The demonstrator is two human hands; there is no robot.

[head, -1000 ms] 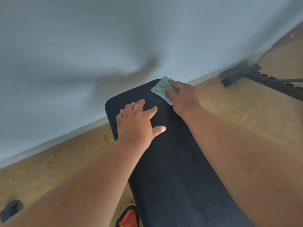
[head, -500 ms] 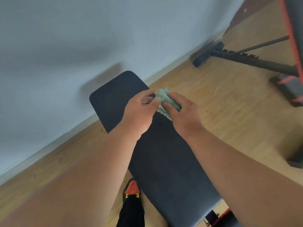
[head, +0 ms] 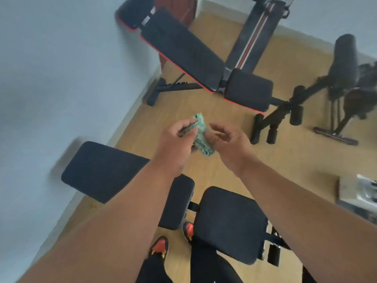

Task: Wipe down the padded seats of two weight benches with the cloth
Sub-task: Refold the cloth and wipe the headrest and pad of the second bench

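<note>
A crumpled green cloth (head: 201,135) hangs in the air between my hands, above the floor. My left hand (head: 177,144) pinches its upper part. My right hand (head: 228,144) touches its lower part with curled fingers. Below my arms lies the near black weight bench: its long back pad (head: 102,170) by the wall and its seat pad (head: 230,223) at lower right. The second bench, black with red trim, stands farther off, with a tilted back pad (head: 181,50) and a seat pad (head: 248,88).
A pale wall (head: 61,68) runs along the left. Wooden floor (head: 224,123) separates the two benches. An exercise machine (head: 344,82) stands at the right, a grey box (head: 357,197) lies at the right edge. My orange-toed shoes (head: 161,246) stand beside the near bench.
Both hands lifted the cloth off the near bench's back pad and now hold it in the air. The view swung up, bringing the second bench into sight.
</note>
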